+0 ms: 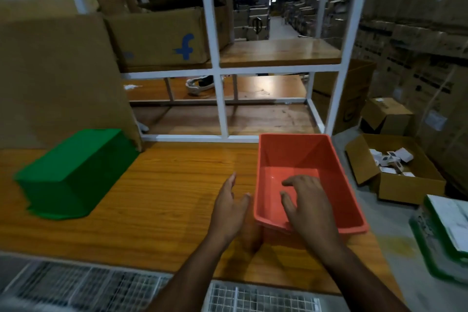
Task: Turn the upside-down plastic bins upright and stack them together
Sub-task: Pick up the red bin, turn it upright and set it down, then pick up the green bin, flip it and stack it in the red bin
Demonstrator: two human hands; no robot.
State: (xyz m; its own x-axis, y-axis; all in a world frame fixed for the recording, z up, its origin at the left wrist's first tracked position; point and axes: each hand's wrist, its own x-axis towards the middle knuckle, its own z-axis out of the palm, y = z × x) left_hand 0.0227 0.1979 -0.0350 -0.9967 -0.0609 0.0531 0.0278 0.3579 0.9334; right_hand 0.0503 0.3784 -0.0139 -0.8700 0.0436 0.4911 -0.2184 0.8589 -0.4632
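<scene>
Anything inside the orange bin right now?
Nothing loose shows inside the orange bin: only the right hand, reaching over its near rim above the bare floor. The floor patch beneath that hand is hidden.

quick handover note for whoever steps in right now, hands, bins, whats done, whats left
Left hand: open, empty, beside the orange bin's left wall.
Right hand: open, fingers spread over the bin's near rim, gripping nothing.
Orange bin: upright, empty, at the right of the wooden table.
Green bin: upside down at the table's left.
Done: orange bin is upright.
Left: flip the green bin and stack the two together.
</scene>
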